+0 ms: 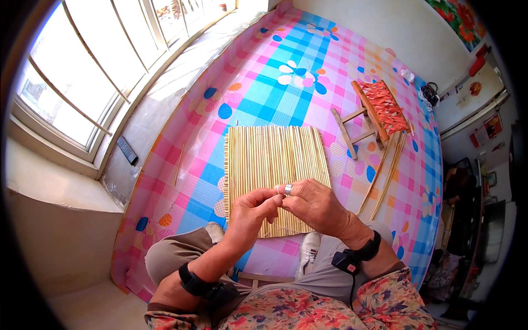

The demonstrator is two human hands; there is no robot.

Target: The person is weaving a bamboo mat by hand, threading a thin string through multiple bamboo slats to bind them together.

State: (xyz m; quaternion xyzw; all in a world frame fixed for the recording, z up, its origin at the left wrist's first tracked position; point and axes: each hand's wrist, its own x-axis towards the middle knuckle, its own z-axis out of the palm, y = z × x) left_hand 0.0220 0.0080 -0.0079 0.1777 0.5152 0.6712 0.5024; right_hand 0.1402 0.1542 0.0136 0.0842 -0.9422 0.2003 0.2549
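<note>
Both my hands meet over the lower middle of a mat of pale straw-coloured stalks [264,154] laid side by side. My left hand [254,212] has its fingers pinched close to those of my right hand [311,203], which wears a wide silver ring [287,189] on a finger. What lies between the pinched fingertips is too small to make out, perhaps something thin. The mat rests on a checked, flower-patterned sheet [220,143] in front of my bent legs and pale shoes.
A wooden folding stool [385,106] with red woven seat lies at the right, beside long thin stalks [385,176]. A remote [126,149] sits on the sill by the barred window at left. Dark bundled items [429,93] lie farther back; furniture lines the right.
</note>
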